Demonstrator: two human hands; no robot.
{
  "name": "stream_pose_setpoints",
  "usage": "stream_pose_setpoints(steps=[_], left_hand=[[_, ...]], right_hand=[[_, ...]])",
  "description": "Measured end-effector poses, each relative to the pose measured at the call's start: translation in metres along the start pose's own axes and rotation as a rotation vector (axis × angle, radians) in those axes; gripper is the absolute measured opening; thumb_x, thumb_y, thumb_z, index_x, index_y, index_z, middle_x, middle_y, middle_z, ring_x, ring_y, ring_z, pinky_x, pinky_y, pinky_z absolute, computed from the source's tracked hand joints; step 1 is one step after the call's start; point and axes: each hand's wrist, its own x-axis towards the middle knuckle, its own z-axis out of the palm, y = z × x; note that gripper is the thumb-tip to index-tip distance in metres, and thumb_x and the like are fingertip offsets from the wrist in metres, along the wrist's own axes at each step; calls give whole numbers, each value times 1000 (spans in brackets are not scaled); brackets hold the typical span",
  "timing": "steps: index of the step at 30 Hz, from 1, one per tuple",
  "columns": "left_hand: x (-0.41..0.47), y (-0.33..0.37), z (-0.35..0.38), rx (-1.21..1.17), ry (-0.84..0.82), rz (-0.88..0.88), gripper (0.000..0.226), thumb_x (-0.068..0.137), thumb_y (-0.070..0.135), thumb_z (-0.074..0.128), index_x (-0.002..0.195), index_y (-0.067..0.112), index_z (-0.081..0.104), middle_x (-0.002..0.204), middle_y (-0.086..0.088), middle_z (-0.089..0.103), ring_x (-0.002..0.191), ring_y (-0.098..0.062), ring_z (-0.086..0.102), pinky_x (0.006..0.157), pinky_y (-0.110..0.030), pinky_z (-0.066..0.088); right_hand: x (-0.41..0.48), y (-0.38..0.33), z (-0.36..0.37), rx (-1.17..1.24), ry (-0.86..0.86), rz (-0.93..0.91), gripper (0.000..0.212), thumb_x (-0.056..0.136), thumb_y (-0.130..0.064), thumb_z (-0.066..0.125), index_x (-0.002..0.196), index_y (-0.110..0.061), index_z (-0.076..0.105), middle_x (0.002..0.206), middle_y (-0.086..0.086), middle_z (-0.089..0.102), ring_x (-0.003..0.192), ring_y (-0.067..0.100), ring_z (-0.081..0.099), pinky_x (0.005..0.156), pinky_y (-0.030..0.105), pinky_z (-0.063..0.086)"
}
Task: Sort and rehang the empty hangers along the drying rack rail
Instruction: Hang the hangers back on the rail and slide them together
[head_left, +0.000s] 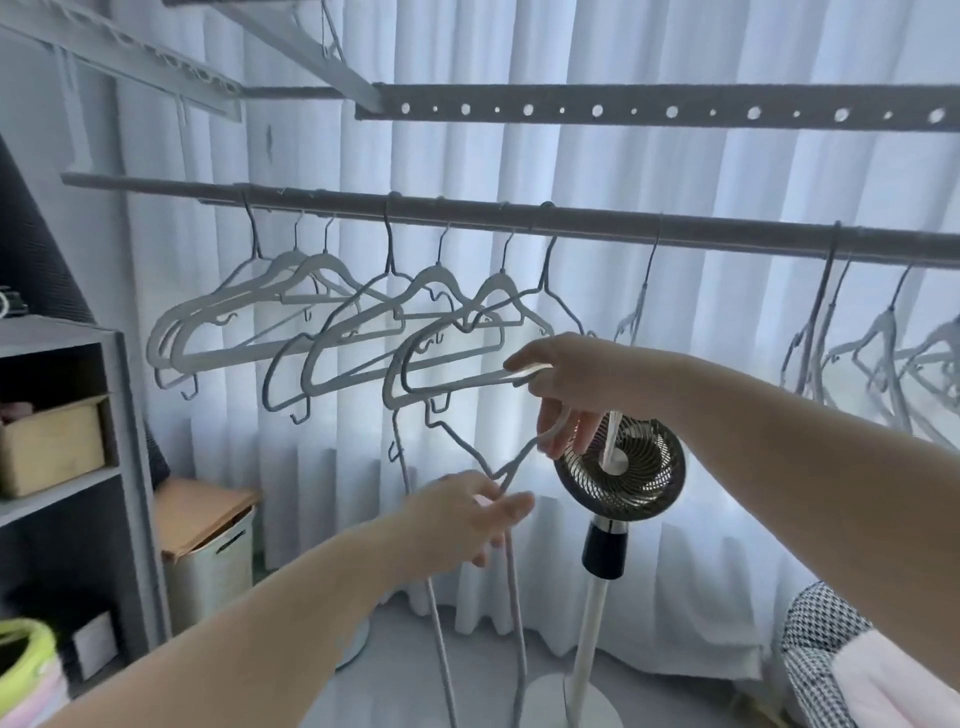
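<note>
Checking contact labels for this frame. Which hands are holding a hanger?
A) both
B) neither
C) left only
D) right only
A: the right hand grips the end of a white hanger, and the left hand pinches a thin wire hanger lower down.

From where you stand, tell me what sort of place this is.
Probably a home laundry drying corner: hangers on a drying rack rail, a standing fan, curtains behind.
</note>
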Motion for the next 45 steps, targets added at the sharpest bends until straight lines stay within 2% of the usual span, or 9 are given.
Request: stream_pose_setpoints(steps=[7,11,15,21,25,30,38,42,45], left_hand=[[1,15,8,-332,44,-7,15,95,6,31,102,13,43,59,-1,56,25,-4,44,33,-17,41],[8,25,-1,-333,69,34,15,98,14,32,96,11,46,58,0,59,23,-4,42,29,-15,38],[34,46,-19,-438,67,61,23,98,13,35,80,10,49,38,3,60,24,-8,45,28,-15,40],[86,83,-40,-372,111,104,22,98,12,35,82,6,49,30,2,54,22,-9,46,28,-16,42],[119,115,-52,-286,184,106,17,97,7,31,100,-2,45,37,-2,59,23,-13,50,29,-16,42],[154,145,-61,-149,203,25,40,97,9,30,65,-2,50,51,-10,61,40,-23,53,44,-22,43],[185,164,-48,-59,242,-21,39,96,8,28,61,1,46,76,-19,66,53,-27,53,77,-36,52],[189,168,-45,12,246,-85,49,95,10,28,53,1,52,33,-5,57,22,-14,47,36,-15,41],[190,167,-40,14,214,-85,43,93,8,29,56,0,50,57,-13,64,41,-20,53,52,-24,43]], right_hand=[[-4,-15,-4,116,77,136,28,98,-18,28,102,-3,52,35,3,59,26,12,55,35,18,47],[-3,-5,-16,133,237,47,38,98,-39,31,103,-8,53,74,11,70,54,18,64,48,23,51],[6,11,-34,-221,493,-45,44,97,-31,37,105,2,64,105,17,70,92,28,62,84,35,49],[28,41,-86,-545,598,9,41,94,-26,44,134,-16,44,146,4,38,137,22,28,111,33,26],[45,54,-116,-630,681,6,50,93,-23,44,141,-15,32,150,3,30,139,23,23,114,33,19],[63,64,-135,-717,716,-35,48,92,-20,43,139,-12,33,148,5,32,138,24,24,112,33,21],[79,79,-155,-797,708,-91,51,92,-20,45,140,-14,29,140,5,42,130,25,36,107,32,27],[80,84,-160,-839,730,-99,45,92,-17,44,136,-13,35,133,5,49,124,25,42,103,32,30],[81,85,-160,-828,734,-85,45,90,-14,44,135,-13,36,131,5,49,123,25,42,102,32,31]])
